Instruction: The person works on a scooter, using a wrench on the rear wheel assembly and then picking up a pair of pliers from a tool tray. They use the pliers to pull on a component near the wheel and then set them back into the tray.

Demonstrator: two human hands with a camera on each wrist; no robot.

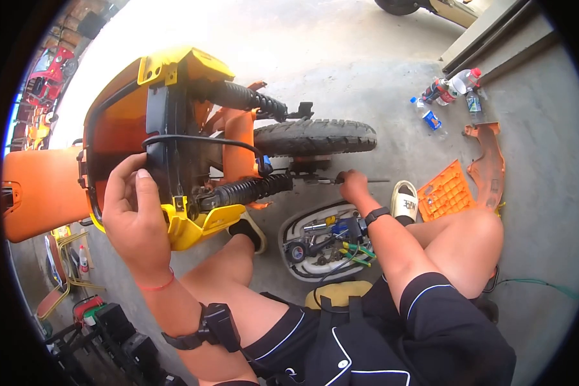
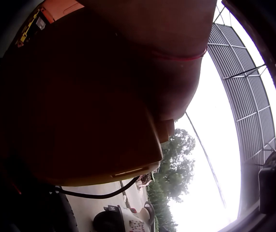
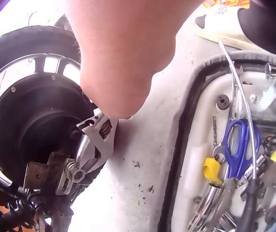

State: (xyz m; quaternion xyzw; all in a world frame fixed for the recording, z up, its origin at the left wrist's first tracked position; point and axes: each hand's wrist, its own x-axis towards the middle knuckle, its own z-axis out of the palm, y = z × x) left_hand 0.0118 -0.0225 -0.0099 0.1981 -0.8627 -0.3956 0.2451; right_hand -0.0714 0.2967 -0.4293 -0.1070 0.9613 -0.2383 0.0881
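My right hand (image 1: 356, 188) grips a silver wrench (image 3: 96, 146) beside the wheel hub (image 3: 41, 116), its head at the axle nut (image 3: 76, 175). In the right wrist view the heel of the hand (image 3: 123, 72) covers the fingers. The left hand (image 1: 135, 222), fingers loosely bent, is at the black panel (image 1: 164, 138) of the orange and yellow scooter body, just below a black cable (image 1: 202, 139); whether it presses on the panel I cannot tell. A dark body part (image 2: 80, 111) fills much of the left wrist view and hides the fingers.
A white tray (image 3: 184, 179) of tools lies below the wheel, with blue-handled scissors (image 3: 235, 169) and a long screwdriver (image 3: 251, 203). Plastic bottles (image 1: 439, 92), an orange grille panel (image 1: 445, 192) and another orange part (image 1: 487, 164) lie to the right. Black shock absorbers (image 1: 248, 192) flank the tyre (image 1: 321, 137).
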